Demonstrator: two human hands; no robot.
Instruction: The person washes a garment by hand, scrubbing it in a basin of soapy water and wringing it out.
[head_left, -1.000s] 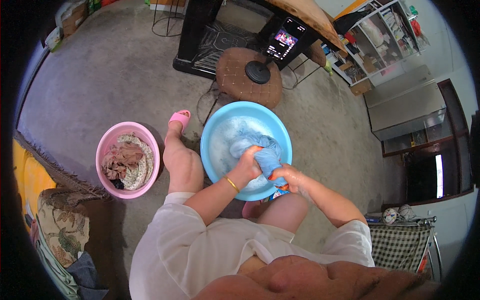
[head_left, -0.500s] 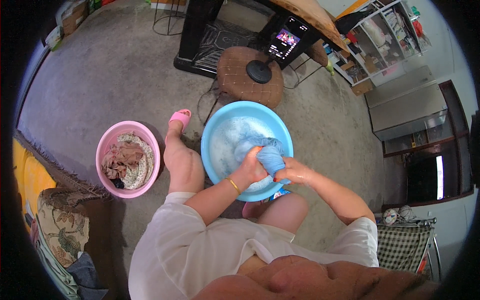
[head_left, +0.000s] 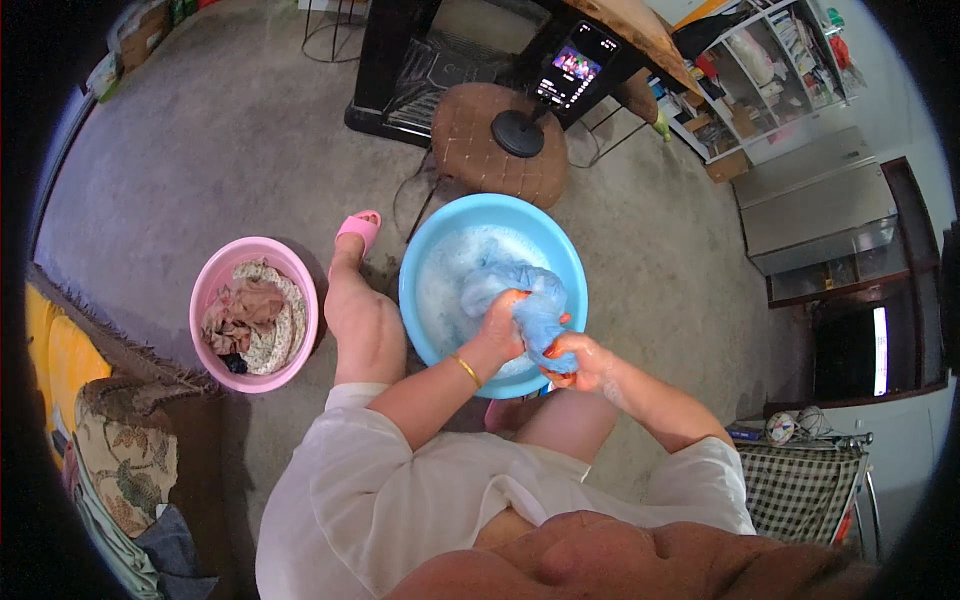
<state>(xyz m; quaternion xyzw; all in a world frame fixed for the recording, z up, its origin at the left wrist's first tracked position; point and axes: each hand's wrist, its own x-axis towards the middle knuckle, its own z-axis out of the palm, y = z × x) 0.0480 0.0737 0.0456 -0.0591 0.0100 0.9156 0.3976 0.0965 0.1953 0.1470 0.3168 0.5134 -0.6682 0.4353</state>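
A wet blue garment [head_left: 540, 315] is bunched between my two hands over the near right part of a blue basin [head_left: 422, 222]. My left hand [head_left: 503, 325], with a gold bangle at the wrist, is closed round its middle. Closer to the basin's near right rim, my right hand [head_left: 583, 361] is closed on the garment's end, with suds on the skin. The rest of the cloth lies in white, foamy water [head_left: 445, 300]. What exact kind of garment it is, I cannot tell.
To the left stands a pink basin [head_left: 198, 300] holding beige, brown and patterned clothes. Beyond the blue basin, a brown padded stool [head_left: 470, 130] carries a phone [head_left: 578, 66] on a round-based stand. My pink slipper [head_left: 360, 232] is between the basins. A sofa [head_left: 125, 440] with cloths is at the lower left.
My right hand has shifted slightly down and right along the garment, and its fingers have spread round the end. The left hand keeps its grip, nearly in place.
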